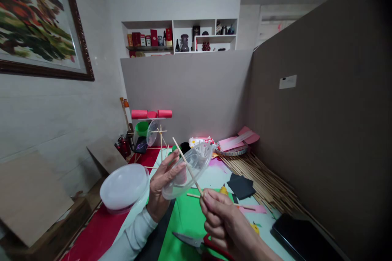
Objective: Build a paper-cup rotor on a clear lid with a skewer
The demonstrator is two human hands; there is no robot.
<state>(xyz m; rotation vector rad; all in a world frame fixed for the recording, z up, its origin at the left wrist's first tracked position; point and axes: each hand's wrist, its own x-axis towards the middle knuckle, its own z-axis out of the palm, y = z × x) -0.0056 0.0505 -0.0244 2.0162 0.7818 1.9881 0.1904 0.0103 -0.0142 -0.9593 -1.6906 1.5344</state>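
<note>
My left hand (163, 187) holds a clear plastic lid (191, 169) up, tilted, above the table. My right hand (225, 224) pinches a thin bamboo stick (187, 166) by its lower end; the stick slants up and to the left across the lid, and its tip shows above my left fingers. Whether the stick passes through the lid is hard to tell. Just left of my left wrist stands a stack of clear plastic bowls (124, 187).
Green paper (188, 220) and red-handled scissors (196, 242) lie below my hands. A bundle of bamboo sticks (260, 177), black paper (241, 185), pink paper (237, 140) and a dark phone (303, 238) lie to the right. Behind stands a stick frame with a clear cup (153, 132) and red rolls (151, 113). Grey partitions close the back and right.
</note>
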